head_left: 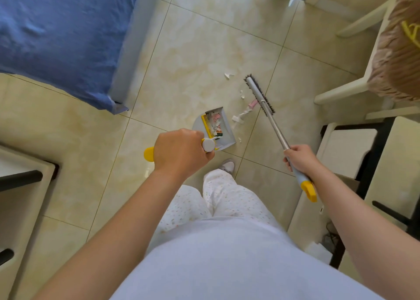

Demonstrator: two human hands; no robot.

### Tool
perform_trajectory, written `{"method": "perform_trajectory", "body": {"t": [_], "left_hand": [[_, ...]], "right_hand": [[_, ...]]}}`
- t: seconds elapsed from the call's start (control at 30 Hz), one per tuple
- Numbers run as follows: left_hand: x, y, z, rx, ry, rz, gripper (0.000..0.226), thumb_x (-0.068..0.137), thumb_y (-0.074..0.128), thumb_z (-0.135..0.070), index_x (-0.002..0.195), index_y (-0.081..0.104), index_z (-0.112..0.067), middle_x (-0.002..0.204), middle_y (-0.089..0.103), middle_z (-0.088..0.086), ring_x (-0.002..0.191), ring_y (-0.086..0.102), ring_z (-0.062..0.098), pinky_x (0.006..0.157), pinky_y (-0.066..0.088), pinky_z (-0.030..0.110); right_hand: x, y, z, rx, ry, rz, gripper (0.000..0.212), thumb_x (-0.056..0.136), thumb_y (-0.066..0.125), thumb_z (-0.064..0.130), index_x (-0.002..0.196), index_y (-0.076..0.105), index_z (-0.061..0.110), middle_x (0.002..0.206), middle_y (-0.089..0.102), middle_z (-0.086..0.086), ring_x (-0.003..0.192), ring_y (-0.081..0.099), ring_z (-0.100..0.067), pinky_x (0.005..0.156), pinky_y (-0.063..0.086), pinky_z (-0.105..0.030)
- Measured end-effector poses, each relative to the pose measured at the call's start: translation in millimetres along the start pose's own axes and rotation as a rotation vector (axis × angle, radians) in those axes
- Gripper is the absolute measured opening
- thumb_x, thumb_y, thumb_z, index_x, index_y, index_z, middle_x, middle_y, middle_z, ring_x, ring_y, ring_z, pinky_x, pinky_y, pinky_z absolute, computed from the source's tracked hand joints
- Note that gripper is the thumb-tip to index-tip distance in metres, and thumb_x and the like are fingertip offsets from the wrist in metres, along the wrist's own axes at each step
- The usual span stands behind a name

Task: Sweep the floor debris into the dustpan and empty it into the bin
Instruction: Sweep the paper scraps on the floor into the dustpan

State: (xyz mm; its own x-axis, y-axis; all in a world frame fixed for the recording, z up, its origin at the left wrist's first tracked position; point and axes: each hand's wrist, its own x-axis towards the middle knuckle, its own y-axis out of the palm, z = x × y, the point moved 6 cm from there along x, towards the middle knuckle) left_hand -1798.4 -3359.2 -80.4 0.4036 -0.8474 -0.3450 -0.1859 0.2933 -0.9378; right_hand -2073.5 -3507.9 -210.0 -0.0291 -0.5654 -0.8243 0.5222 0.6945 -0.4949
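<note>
View straight down a standing person's body to a cream tiled floor (pixel 204 49). The left hand (pixel 181 149) is curled tightly round the yellow-tipped handle of a grey dustpan (pixel 226 129). The dustpan sits on the floor in the middle of the room, just ahead of the person's shoe (pixel 228 165), with its open mouth facing right. Torn white and pink scraps already lie inside it beside a yellow comb strip.

The right hand (pixel 300 158) is wrapped round the metal pole of a broom (pixel 259 94), whose dark bristle head rests on the floor to the right of the dustpan. Loose paper scraps (pixel 241 115) lie between the broom head and the dustpan mouth, with one more scrap farther away.

A bed (pixel 56 27) with a blue sheet fills the upper left. A cream chair (pixel 354 86) stands at the right edge.
</note>
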Motion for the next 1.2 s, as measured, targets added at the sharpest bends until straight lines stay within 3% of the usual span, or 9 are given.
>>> {"method": "perform_trajectory", "body": {"t": [0.13,0.3,0.5,0.63,0.83,1.0,1.2], "left_hand": [[20.1,-3.7,-12.7,0.015,-0.038,0.035,0.040,0.083,0.050,-0.054,0.062,0.044,-0.020,0.051,0.030,-0.005,0.051,0.044,0.022,0.046,0.016,0.020],[24.5,-5.7,-12.8,0.013,-0.068,0.035,0.044,0.078,0.058,-0.055,0.056,0.045,-0.019,0.048,0.033,-0.005,0.047,0.043,0.024,0.046,0.014,0.019],[28.0,-7.6,-14.7,0.019,-0.072,0.041,0.044,0.078,0.059,-0.054,0.056,0.048,-0.018,0.045,0.029,-0.006,0.046,0.044,0.024,0.046,0.014,0.019],[26.9,-8.3,-13.7,0.014,-0.074,0.052,0.043,0.079,0.057,-0.054,0.057,0.049,-0.018,0.047,0.032,-0.005,0.048,0.045,0.025,0.046,0.016,0.020],[26.3,-6.9,-9.8,-0.008,-0.055,0.045,0.044,0.081,0.057,-0.055,0.060,0.056,-0.016,0.049,0.036,-0.005,0.050,0.047,0.025,0.046,0.021,0.019],[19.1,-5.8,6.3,-0.031,-0.029,0.043,0.044,0.081,0.059,-0.054,0.063,0.062,-0.015,0.054,0.050,0.001,0.051,0.052,0.027,0.046,0.022,0.019],[7.6,-4.6,18.9,-0.044,-0.019,0.041,0.045,0.081,0.061,-0.054,0.061,0.062,-0.013,0.053,0.050,0.002,0.051,0.052,0.029,0.045,0.021,0.019]], "right_hand": [[32.1,-6.4,11.2,-0.022,0.021,0.021,0.018,0.089,0.043,0.004,0.074,0.052,0.001,0.061,0.052,-0.013,0.047,0.045,-0.025,0.050,0.043,-0.029],[43.4,2.7,8.3,-0.046,0.085,0.103,0.021,0.086,0.044,0.006,0.067,0.051,0.001,0.060,0.054,-0.016,0.053,0.047,-0.026,0.061,0.044,-0.036],[-1.5,28.2,-6.9,0.209,0.227,0.305,0.024,0.092,0.041,0.000,0.069,0.045,-0.001,0.064,0.047,-0.014,0.048,0.039,-0.020,0.035,0.036,-0.017],[-38.4,42.2,-18.0,0.431,0.302,0.381,0.021,0.094,0.042,0.004,0.075,0.047,0.000,0.066,0.047,-0.013,0.039,0.042,-0.014,0.033,0.034,-0.015],[-65.6,48.3,-28.0,0.494,0.234,0.314,0.018,0.092,0.044,0.001,0.075,0.049,0.001,0.066,0.048,-0.015,0.038,0.040,-0.014,0.036,0.034,-0.016],[-68.1,34.5,-34.6,0.421,0.182,0.244,0.014,0.093,0.044,0.003,0.083,0.052,-0.001,0.067,0.049,-0.014,0.048,0.040,-0.018,0.035,0.036,-0.017],[-59.9,42.5,-46.3,0.282,0.132,0.166,0.019,0.090,0.042,0.004,0.073,0.050,0.001,0.063,0.051,-0.014,0.046,0.042,-0.019,0.039,0.040,-0.022]]}}
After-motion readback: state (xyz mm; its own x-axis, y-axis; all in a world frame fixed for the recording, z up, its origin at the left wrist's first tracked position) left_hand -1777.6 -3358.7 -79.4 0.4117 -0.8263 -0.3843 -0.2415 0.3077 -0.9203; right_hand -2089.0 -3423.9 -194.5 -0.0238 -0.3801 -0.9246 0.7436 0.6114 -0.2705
